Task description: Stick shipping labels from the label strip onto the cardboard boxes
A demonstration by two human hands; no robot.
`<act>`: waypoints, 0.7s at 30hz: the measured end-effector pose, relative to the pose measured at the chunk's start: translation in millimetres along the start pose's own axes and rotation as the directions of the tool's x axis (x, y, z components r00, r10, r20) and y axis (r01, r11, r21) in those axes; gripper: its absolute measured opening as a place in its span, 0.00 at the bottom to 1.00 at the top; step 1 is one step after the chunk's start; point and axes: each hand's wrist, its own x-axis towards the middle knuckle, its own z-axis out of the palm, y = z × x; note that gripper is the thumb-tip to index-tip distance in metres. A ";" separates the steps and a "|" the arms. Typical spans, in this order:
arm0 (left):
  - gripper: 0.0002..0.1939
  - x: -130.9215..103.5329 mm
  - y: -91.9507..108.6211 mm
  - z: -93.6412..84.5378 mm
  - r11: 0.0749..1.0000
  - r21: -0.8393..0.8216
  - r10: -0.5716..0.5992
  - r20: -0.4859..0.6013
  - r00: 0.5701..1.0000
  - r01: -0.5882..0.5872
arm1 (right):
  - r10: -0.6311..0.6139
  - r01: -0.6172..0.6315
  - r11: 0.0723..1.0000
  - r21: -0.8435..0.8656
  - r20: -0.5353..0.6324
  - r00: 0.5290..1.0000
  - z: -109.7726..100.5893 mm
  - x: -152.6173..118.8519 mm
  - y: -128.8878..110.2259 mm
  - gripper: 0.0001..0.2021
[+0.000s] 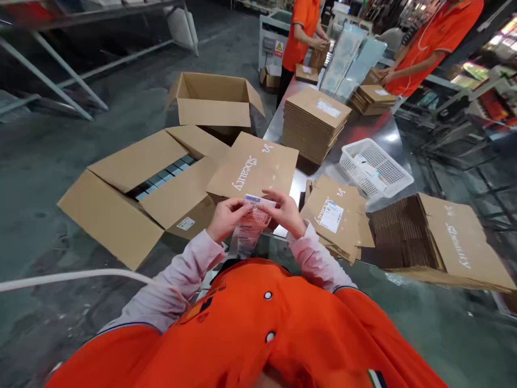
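Observation:
A strip of printed labels hangs down in front of my body, its top end pinched between both hands. My left hand grips the strip's left edge with thumb and fingertips. On the other edge, my right hand holds it near the top label. Just beyond the hands lies a flat cardboard box printed "beauty", with no label visible on its upper face. To the right of my right hand, flattened cartons lie in a loose pile, the top one bearing a white label.
A large carton at left stands part open over dark boxes; another open carton is behind it. On the metal table are stacked cartons and a white basket. Folded cardboard stands right. Two people work beyond.

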 end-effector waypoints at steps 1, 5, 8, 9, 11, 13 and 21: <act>0.33 -0.3 -1.9 2.4 1.000 -0.019 -0.009 -0.018 1.000 0.009 | -0.027 0.027 0.997 -0.078 0.004 1.000 -2.3 5.2 -6.5 0.15; 0.30 4.2 -12.7 10.0 0.999 -0.006 0.036 -0.186 0.982 -0.038 | -0.095 0.100 0.950 -0.296 0.032 0.995 -0.4 19.8 -28.1 0.08; 0.29 17.2 -16.7 7.2 0.999 0.013 0.034 -0.215 0.976 -0.032 | -0.087 0.081 0.933 -0.351 -0.002 0.996 2.9 37.2 -29.2 0.08; 0.28 22.4 -17.3 4.5 1.000 0.002 -0.022 -0.146 0.989 0.023 | -0.097 0.083 0.924 -0.373 -0.020 0.995 2.2 47.2 -26.8 0.07; 0.30 30.6 -19.8 -2.8 0.978 -0.007 -0.205 0.073 0.976 0.206 | -0.130 0.079 0.893 -0.444 -0.085 0.988 -2.2 73.8 -19.4 0.06; 0.33 31.5 -27.1 -11.8 0.931 -0.011 -0.351 0.247 0.903 0.365 | -0.126 0.013 0.831 -0.556 -0.166 0.978 -9.6 105.7 -10.1 0.06; 0.31 -49.3 -62.4 -71.6 0.902 0.148 -0.429 0.220 0.876 0.405 | -0.008 0.004 0.463 -0.886 0.000 1.000 -4.9 165.1 15.3 0.40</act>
